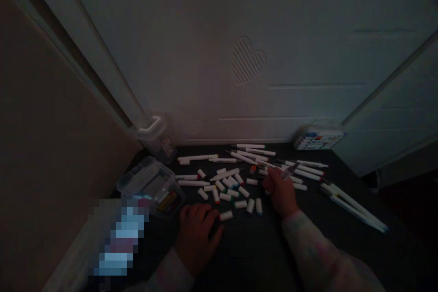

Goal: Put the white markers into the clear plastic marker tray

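Observation:
My right hand [281, 194] is closed in a fist among the pens. A marker [290, 171] pokes out of its upper side, pointing up and right; the rest is hidden by the fingers. My left hand [197, 232] lies palm down on the dark table, thumb apart from loosely bent fingers, with nothing visible in it. Just beyond its fingertips is a loose white marker cap [226, 215]. Several more caps with coloured ends, such as a blue-ended cap [259, 206], are scattered between the hands. Uncapped white markers [308, 172] lie behind and right of them.
A clear plastic box with its lid up [160, 187] stands at left, before a taller clear container [155, 139]. At back right is a pack of colours [318, 138]. More markers [356, 205] lie near the right table edge. A white panel [205, 77] rises behind.

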`<action>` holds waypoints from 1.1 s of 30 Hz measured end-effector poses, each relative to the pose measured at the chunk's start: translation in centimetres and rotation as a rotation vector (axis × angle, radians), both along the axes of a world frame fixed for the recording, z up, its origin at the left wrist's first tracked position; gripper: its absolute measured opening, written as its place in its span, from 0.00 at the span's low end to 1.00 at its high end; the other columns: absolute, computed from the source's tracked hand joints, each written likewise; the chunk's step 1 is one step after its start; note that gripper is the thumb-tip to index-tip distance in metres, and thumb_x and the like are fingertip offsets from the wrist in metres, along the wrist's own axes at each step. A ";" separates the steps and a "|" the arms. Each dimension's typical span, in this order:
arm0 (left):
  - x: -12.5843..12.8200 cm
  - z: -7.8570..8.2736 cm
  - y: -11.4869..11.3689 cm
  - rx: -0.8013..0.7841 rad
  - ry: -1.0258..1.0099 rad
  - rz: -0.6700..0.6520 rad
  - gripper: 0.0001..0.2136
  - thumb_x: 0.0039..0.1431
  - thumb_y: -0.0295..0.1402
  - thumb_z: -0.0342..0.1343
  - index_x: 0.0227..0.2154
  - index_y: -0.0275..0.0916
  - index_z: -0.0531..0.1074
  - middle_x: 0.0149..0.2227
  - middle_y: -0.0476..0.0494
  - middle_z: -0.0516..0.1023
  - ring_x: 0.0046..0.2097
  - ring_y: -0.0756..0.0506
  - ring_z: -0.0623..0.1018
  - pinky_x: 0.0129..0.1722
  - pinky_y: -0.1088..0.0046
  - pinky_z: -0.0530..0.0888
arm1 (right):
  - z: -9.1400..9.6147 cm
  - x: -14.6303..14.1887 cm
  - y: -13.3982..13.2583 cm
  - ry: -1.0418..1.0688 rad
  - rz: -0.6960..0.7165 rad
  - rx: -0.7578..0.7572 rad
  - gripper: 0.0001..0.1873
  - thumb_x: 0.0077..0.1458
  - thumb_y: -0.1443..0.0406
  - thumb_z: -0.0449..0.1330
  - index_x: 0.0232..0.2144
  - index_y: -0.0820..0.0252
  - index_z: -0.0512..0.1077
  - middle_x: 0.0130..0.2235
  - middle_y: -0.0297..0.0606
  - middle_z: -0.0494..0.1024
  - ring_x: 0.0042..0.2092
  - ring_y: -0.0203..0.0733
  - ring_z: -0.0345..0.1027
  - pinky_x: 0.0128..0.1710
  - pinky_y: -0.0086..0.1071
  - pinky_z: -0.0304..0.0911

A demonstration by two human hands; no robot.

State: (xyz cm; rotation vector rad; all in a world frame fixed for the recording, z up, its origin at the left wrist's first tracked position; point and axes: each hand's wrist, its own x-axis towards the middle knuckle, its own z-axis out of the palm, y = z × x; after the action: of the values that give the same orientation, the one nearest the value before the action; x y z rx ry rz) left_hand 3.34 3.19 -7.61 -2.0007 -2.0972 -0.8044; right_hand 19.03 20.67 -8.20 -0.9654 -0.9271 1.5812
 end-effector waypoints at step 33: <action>-0.8 0.0 3.3 0.158 0.074 -0.062 0.08 0.53 0.25 0.48 0.31 0.39 0.71 0.31 0.45 0.74 0.36 0.45 0.70 0.39 0.65 0.64 | 0.0 -0.4 0.2 0.049 0.024 -0.016 0.19 0.42 0.61 0.61 0.15 0.58 0.52 0.12 0.21 0.50 0.14 0.25 0.42 0.13 0.23 0.41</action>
State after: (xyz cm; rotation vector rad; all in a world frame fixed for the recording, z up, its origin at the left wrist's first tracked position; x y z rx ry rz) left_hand 2.53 6.53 -7.64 -1.9894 -1.8776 -0.8629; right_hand 18.65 20.87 -8.20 -0.9253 -0.8964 1.6279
